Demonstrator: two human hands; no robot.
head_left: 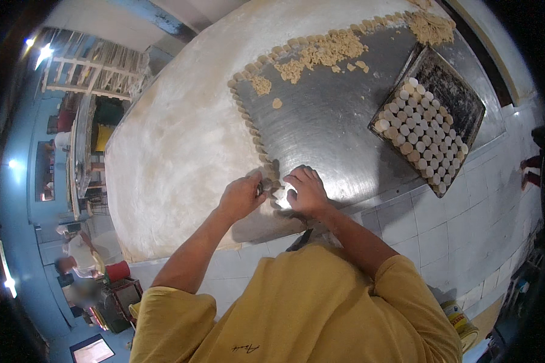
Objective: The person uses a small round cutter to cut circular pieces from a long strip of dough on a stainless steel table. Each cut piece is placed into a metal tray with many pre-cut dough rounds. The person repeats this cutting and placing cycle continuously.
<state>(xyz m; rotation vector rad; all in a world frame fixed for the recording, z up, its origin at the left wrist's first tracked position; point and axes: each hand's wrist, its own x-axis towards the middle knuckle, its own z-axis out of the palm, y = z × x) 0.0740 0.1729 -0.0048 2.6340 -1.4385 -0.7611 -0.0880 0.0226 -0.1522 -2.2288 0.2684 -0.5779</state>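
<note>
My left hand (246,196) is at the lower end of a row of small dough rounds (255,136), its fingers curled around something small and dark that I cannot make out. Just right of it, my right hand (304,191) hovers or rests by the same row with bent fingers apart. The row runs along the edge of a wide pale, floury layer (169,139) and turns along its back. Crumbly dough scraps (321,54) and a loose round lie on the bare steel surface (327,127). At the right, a blackened tray (460,100) holds several pale rounds (424,133).
White wooden racks (91,75) stand at the back left. A co-worker (82,254) is at the lower left near a red bucket (118,271). Pale floor tiles (439,224) border the work surface. A yellow bucket (460,323) stands at the lower right.
</note>
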